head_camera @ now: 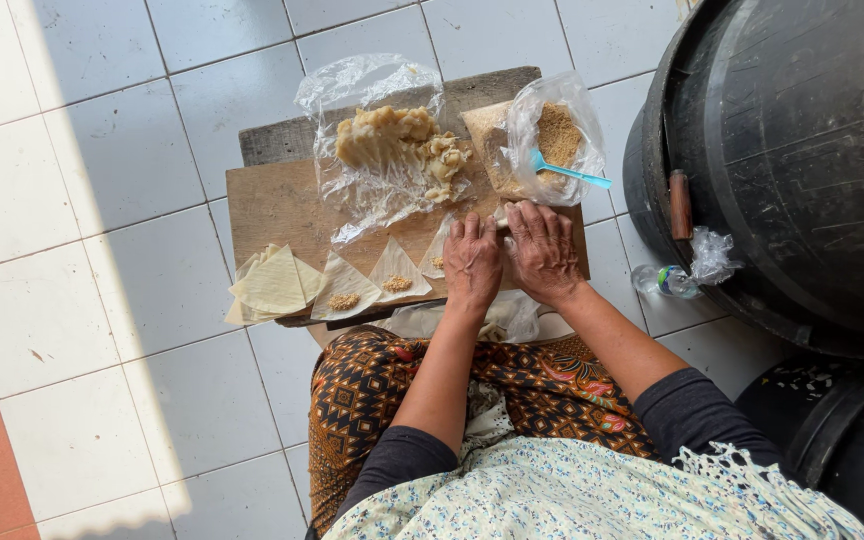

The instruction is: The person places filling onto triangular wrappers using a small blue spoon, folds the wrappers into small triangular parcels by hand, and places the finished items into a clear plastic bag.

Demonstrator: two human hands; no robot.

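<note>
Head view shows the left hand (472,262) and right hand (542,250) with fingers curled down, pressing a wrapper (439,250) near the front edge of the wooden board (272,205); uneven pressure could likely tear it or spill crumbs.

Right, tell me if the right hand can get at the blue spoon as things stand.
Probably yes. The right hand rests on the board just below the open bag, and the blue spoon has its handle sticking out toward that hand, with nothing between them.

Pale triangular wrapper (439,250) lies flat, half covered.
</note>
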